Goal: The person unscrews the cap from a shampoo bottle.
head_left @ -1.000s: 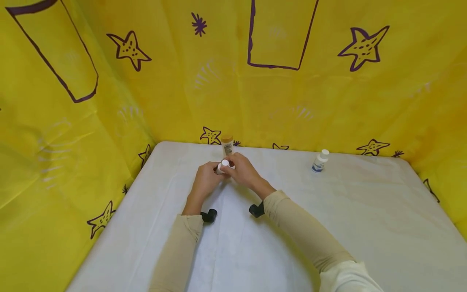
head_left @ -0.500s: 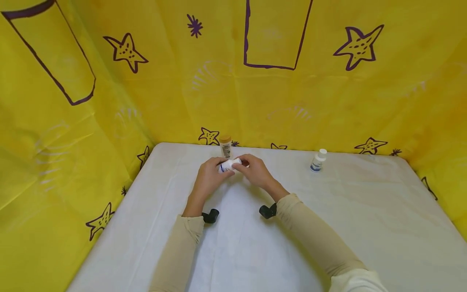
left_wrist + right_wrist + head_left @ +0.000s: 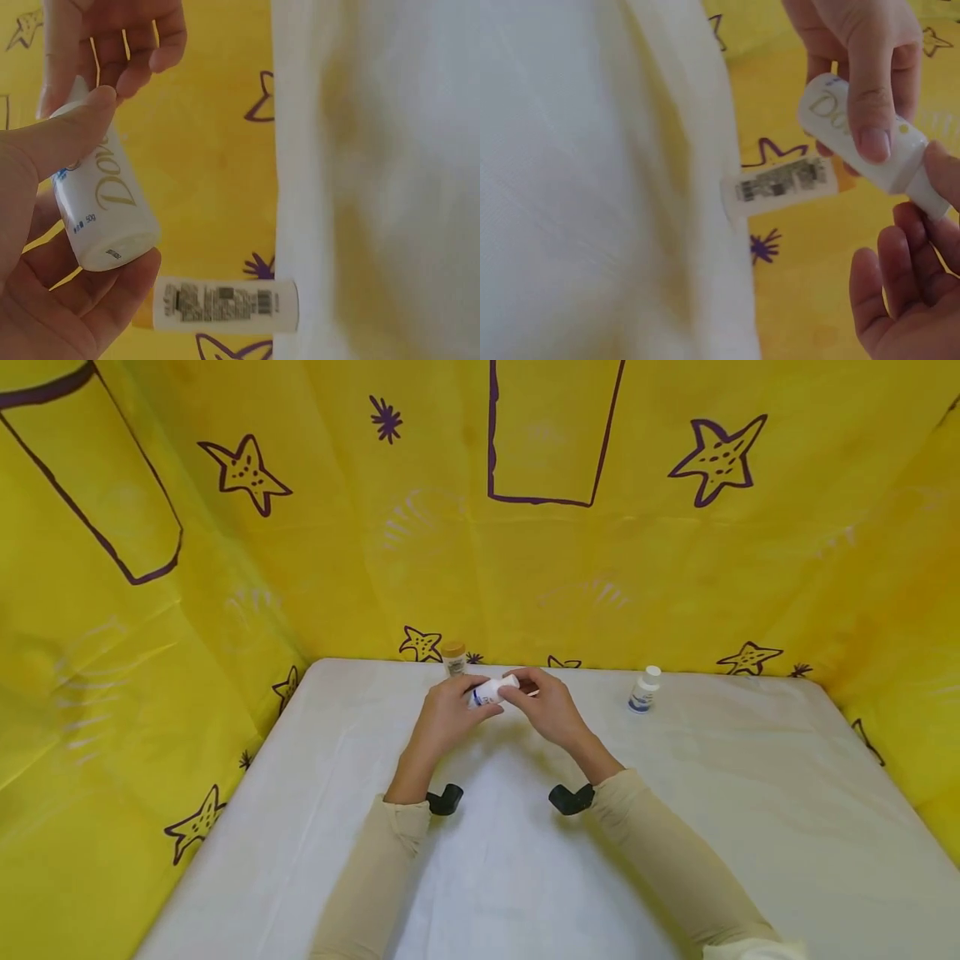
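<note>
In the head view my left hand (image 3: 444, 714) grips a small white Dove bottle (image 3: 487, 692), which is tilted with its capped end up to the right. My right hand (image 3: 553, 708) pinches the white cap (image 3: 511, 682) between thumb and fingers. The left wrist view shows the bottle's base and its gold "Dove" lettering (image 3: 116, 180), with the left thumb laid across the body. From the right wrist, the cap (image 3: 928, 196) sits on the end of the bottle, partly covered by the right fingers.
Behind the hands stands a pale bottle (image 3: 454, 663) with an orange-yellow cap. Another white bottle (image 3: 643, 692) with a blue-marked label stands upright to the right. A white-covered table (image 3: 720, 793) meets a yellow patterned curtain (image 3: 450, 552) at the back and sides.
The bottle has turned from pointing its cap toward me to lying sideways, cap to the right. Both hands have shifted slightly right, and the forearms have spread apart. The camera view has turned a little.
</note>
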The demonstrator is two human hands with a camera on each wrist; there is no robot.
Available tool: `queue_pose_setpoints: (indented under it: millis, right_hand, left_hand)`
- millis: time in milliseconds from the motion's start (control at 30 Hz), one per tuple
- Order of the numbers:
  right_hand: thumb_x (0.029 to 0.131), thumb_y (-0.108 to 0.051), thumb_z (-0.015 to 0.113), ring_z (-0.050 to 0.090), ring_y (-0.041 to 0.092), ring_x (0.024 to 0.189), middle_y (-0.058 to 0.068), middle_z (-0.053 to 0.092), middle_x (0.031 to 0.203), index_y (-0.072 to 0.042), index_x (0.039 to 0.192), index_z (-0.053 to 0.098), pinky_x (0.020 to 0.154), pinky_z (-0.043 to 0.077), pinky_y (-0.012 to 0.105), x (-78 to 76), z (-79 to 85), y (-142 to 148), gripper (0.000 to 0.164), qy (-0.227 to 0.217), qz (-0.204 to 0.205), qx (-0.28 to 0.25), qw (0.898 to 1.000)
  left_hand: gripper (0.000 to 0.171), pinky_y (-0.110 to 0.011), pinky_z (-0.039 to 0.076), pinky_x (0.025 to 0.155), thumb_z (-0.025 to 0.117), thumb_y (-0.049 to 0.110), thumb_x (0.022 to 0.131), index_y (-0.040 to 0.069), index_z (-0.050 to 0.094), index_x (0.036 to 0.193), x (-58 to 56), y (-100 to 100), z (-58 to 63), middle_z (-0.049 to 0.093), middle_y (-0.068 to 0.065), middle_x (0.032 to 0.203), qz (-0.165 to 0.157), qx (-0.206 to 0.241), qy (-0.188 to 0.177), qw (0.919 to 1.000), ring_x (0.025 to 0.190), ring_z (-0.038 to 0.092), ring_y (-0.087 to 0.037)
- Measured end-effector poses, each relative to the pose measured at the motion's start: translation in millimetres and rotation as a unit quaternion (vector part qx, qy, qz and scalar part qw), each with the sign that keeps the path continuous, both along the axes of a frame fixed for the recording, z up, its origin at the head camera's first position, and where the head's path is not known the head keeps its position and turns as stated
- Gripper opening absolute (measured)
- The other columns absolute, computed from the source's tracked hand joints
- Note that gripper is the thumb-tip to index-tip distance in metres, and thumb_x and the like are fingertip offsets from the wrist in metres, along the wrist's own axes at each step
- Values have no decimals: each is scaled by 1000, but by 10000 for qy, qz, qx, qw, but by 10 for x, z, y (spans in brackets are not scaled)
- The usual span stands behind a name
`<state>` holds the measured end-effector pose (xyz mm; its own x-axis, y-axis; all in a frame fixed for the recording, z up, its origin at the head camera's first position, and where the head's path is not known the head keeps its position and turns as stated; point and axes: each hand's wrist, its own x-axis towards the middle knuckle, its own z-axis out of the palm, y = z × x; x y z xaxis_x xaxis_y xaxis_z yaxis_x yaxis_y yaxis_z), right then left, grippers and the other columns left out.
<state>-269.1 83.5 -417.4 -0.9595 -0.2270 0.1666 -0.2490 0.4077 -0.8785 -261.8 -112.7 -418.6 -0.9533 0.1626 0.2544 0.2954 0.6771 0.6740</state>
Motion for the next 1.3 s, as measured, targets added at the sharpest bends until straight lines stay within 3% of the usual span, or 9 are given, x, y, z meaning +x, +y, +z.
queue_pose_setpoints:
  millis: [367, 500, 700, 967, 1300]
  right_hand:
    - [98, -31, 69, 63, 26, 105, 13, 69, 116, -9, 127, 67, 87, 54, 32, 131, 98, 273, 37, 200, -469, -391, 9979]
    - [99, -32, 68, 62, 26, 105, 14, 69, 117, -7, 126, 66, 90, 53, 33, 161, 113, 369, 37, 201, -535, -379, 9976]
    - [100, -29, 67, 61, 24, 104, 13, 69, 119, -7, 125, 66, 87, 51, 23, 214, 114, 456, 34, 346, -580, -361, 9971]
    - [99, -28, 68, 61, 25, 103, 14, 69, 117, -7, 126, 66, 83, 52, 21, 288, 141, 541, 34, 364, -676, -363, 9964]
    - [99, -27, 69, 61, 23, 99, 14, 70, 115, -7, 125, 67, 80, 51, 18, 321, 113, 610, 33, 457, -656, -350, 9962]
  left_hand:
    - [49, -39, 56, 85, 87, 36, 81, 15, 73, 123, 9, 303, 71, 74, -2, 117, -488, 312, 297, 9979, 100, 66, -20]
    - [49, -40, 55, 87, 86, 36, 82, 16, 72, 124, 23, 382, 95, 74, -2, 119, -595, 341, 181, 9975, 101, 65, -19]
    - [50, -40, 55, 87, 85, 37, 83, 19, 70, 127, 72, 462, 125, 72, 0, 122, -621, 264, 6, 9977, 102, 64, -18]
    - [49, -40, 55, 87, 85, 36, 83, 19, 70, 127, 124, 540, 136, 72, 1, 122, -763, 460, 40, 9960, 102, 64, -18]
    - [49, -39, 56, 87, 84, 38, 84, 19, 70, 127, 131, 586, 106, 72, 0, 123, -837, 304, -79, 9960, 102, 64, -18]
